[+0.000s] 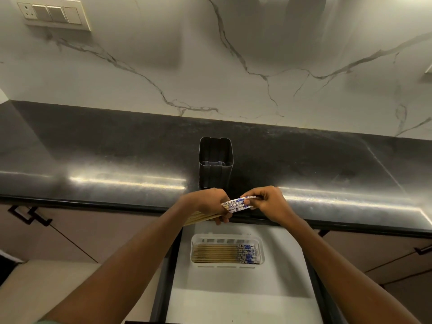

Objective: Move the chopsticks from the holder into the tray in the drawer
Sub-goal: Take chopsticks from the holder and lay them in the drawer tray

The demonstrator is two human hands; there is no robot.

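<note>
Blue-patterned chopsticks (236,204) bundled above drawer (233,288); more in tray (261,251); holder (216,162) upright.

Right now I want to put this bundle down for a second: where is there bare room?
The black countertop is bare on both sides of the empty holder. The drawer floor nearer you than the white tray is clear too. The tray is crowded with chopsticks, and both hands fill the counter edge.

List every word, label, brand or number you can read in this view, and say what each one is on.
None can be read.
Chopsticks in hand: a blue pattern on white ends, no lettering.
Chopsticks in the tray: the same blue pattern, no lettering.
Holder: plain dark metal, no label.
Switch plate on the wall: no markings legible.
</note>
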